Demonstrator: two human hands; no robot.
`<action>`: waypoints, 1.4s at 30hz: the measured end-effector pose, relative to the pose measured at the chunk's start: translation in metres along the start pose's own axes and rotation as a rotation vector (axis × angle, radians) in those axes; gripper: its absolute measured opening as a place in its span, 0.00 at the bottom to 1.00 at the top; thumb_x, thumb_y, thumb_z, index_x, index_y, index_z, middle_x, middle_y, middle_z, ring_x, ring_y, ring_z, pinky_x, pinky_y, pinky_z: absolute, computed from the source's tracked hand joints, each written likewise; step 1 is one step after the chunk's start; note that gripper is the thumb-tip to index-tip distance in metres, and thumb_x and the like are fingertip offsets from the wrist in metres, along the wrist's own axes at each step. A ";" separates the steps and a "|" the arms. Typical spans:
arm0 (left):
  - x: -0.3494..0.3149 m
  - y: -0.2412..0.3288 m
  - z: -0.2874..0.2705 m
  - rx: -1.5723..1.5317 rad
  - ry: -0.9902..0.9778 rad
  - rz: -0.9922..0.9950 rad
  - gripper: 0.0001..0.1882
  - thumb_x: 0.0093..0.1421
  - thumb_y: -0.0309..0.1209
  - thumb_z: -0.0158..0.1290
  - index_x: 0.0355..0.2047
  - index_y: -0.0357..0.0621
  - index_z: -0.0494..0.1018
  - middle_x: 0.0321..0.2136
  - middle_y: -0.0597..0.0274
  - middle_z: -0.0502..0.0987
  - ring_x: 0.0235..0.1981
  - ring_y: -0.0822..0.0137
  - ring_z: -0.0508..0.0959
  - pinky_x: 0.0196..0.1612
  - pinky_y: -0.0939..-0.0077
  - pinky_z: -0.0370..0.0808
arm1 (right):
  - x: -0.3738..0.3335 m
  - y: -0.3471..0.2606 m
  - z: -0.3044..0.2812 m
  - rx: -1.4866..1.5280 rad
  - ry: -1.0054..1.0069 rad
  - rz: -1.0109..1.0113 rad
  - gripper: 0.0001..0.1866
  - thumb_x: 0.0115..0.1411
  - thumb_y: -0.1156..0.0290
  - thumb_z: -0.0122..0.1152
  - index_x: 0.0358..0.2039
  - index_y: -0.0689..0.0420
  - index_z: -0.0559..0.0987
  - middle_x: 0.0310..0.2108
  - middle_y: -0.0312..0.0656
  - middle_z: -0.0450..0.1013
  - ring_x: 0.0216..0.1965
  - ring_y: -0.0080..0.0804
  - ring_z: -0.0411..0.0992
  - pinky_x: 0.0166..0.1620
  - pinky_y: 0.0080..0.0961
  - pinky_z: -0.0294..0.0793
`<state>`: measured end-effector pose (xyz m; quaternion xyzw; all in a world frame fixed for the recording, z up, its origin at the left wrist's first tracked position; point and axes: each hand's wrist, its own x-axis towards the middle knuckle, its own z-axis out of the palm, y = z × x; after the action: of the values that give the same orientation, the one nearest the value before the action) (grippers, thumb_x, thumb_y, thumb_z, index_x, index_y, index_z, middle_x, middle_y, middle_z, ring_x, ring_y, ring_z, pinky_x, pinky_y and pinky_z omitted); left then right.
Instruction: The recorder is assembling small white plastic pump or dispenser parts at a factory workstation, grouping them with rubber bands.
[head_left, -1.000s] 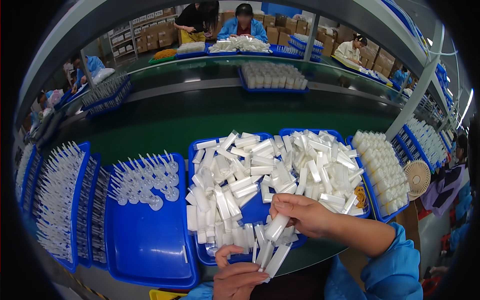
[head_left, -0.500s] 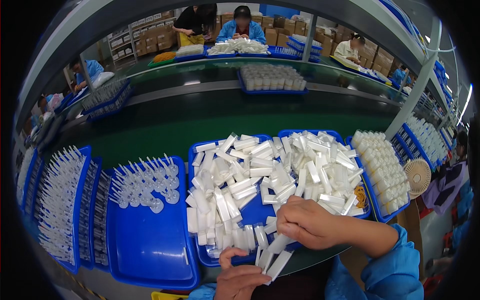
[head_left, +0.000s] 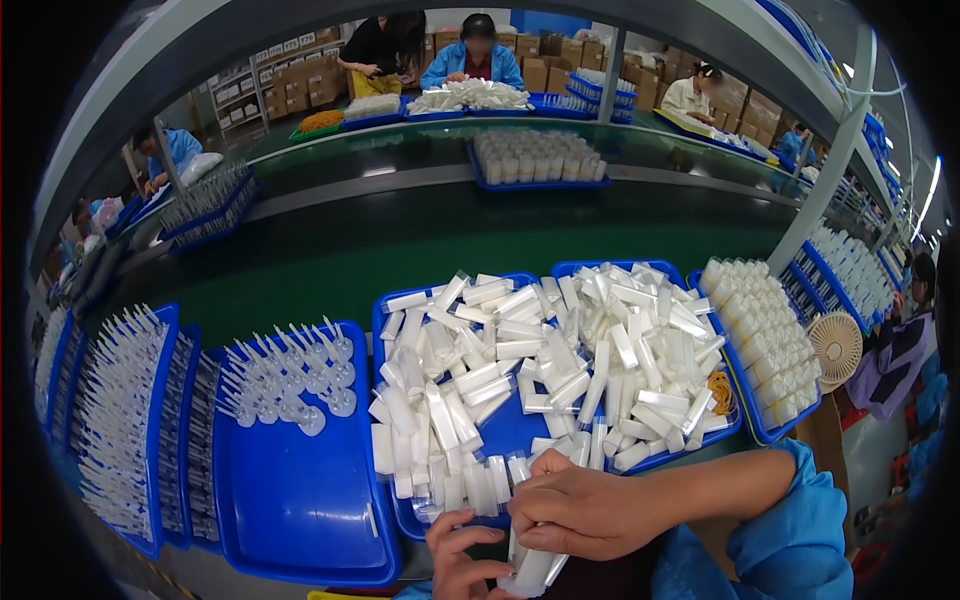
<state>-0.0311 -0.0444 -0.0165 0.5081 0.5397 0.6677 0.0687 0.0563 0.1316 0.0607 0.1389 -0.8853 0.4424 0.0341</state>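
Note:
At the front edge of the trays, my two hands meet over a small bundle of white strips with clear film ends. My left hand grips the bundle from the left, its fingers bent around the lower part. My right hand is closed over the upper part; its fingertips are partly hidden. Just beyond them, a blue tray holds a loose heap of the same white strips. A second heap fills the tray to its right, with yellowish rubber bands in a corner.
To the left, a blue tray carries clear pointed plastic parts at its far end. Tilted trays of similar parts stand beyond it. Bundled white pieces and a beige fan are at right. Co-workers sit across the green belt.
My right hand has moved left and down from the tray edge to my left hand, and now closes over the strips held there. The whole view has shifted slightly.

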 end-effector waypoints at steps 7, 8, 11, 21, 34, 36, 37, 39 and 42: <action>0.012 -0.005 -0.004 -0.153 0.102 -0.180 0.12 0.57 0.37 0.53 0.31 0.44 0.65 0.38 0.51 0.72 0.51 0.46 0.63 0.54 0.49 0.55 | 0.037 0.057 -0.027 -0.367 0.321 0.100 0.10 0.59 0.67 0.47 0.37 0.60 0.68 0.30 0.40 0.69 0.32 0.37 0.68 0.40 0.33 0.60; 0.015 -0.005 -0.003 -0.157 0.107 -0.166 0.12 0.57 0.37 0.53 0.31 0.44 0.64 0.39 0.50 0.72 0.52 0.46 0.63 0.55 0.48 0.55 | 0.040 0.067 -0.027 -0.547 0.283 0.100 0.10 0.57 0.68 0.48 0.36 0.59 0.69 0.30 0.40 0.70 0.33 0.37 0.68 0.40 0.33 0.61; 0.012 -0.008 -0.004 -0.187 0.070 -0.127 0.11 0.56 0.36 0.54 0.33 0.43 0.67 0.38 0.51 0.74 0.54 0.44 0.61 0.56 0.47 0.54 | 0.051 0.088 -0.021 -0.955 0.122 0.127 0.11 0.50 0.67 0.55 0.34 0.56 0.71 0.31 0.39 0.70 0.36 0.34 0.69 0.40 0.30 0.61; 0.012 -0.007 -0.008 -0.015 0.003 -0.078 0.07 0.48 0.28 0.59 0.27 0.43 0.73 0.33 0.56 0.73 0.51 0.46 0.64 0.54 0.50 0.55 | 0.037 0.080 -0.027 -0.711 0.209 0.099 0.11 0.53 0.73 0.50 0.38 0.58 0.72 0.33 0.43 0.71 0.35 0.37 0.71 0.38 0.32 0.66; 0.027 0.002 -0.003 0.057 -0.169 -0.002 0.08 0.40 0.29 0.62 0.22 0.45 0.75 0.26 0.60 0.72 0.39 0.53 0.70 0.52 0.48 0.56 | -0.001 0.036 -0.031 -0.023 0.329 0.255 0.19 0.55 0.68 0.58 0.46 0.59 0.68 0.32 0.43 0.71 0.32 0.38 0.73 0.37 0.27 0.71; 0.030 0.005 -0.001 0.061 -0.183 0.009 0.08 0.40 0.30 0.62 0.21 0.45 0.76 0.25 0.61 0.72 0.37 0.54 0.70 0.53 0.48 0.55 | -0.005 0.041 -0.031 0.093 0.338 0.278 0.19 0.53 0.69 0.61 0.44 0.60 0.69 0.30 0.40 0.72 0.31 0.31 0.73 0.37 0.24 0.71; 0.029 0.005 -0.001 0.060 -0.184 0.005 0.08 0.40 0.31 0.62 0.21 0.45 0.76 0.25 0.61 0.72 0.37 0.54 0.70 0.53 0.48 0.55 | -0.004 0.039 -0.033 0.236 0.334 0.393 0.19 0.53 0.69 0.62 0.44 0.60 0.70 0.29 0.38 0.73 0.31 0.28 0.72 0.36 0.22 0.71; 0.027 0.005 0.000 0.057 -0.189 0.000 0.08 0.39 0.32 0.62 0.20 0.45 0.76 0.25 0.61 0.73 0.37 0.54 0.70 0.53 0.49 0.55 | -0.003 0.031 -0.035 0.503 0.341 0.534 0.20 0.53 0.69 0.63 0.45 0.60 0.70 0.29 0.37 0.73 0.31 0.22 0.70 0.35 0.19 0.70; 0.028 0.007 0.002 0.077 -0.166 0.018 0.09 0.39 0.34 0.62 0.20 0.45 0.77 0.26 0.61 0.73 0.37 0.54 0.70 0.53 0.49 0.55 | -0.003 0.024 -0.035 0.803 0.369 0.579 0.21 0.54 0.70 0.62 0.47 0.59 0.69 0.31 0.37 0.73 0.32 0.16 0.68 0.33 0.14 0.67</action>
<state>-0.0396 -0.0276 0.0059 0.5687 0.5530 0.6026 0.0876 0.0501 0.1741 0.0628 -0.1892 -0.6275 0.7552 0.0101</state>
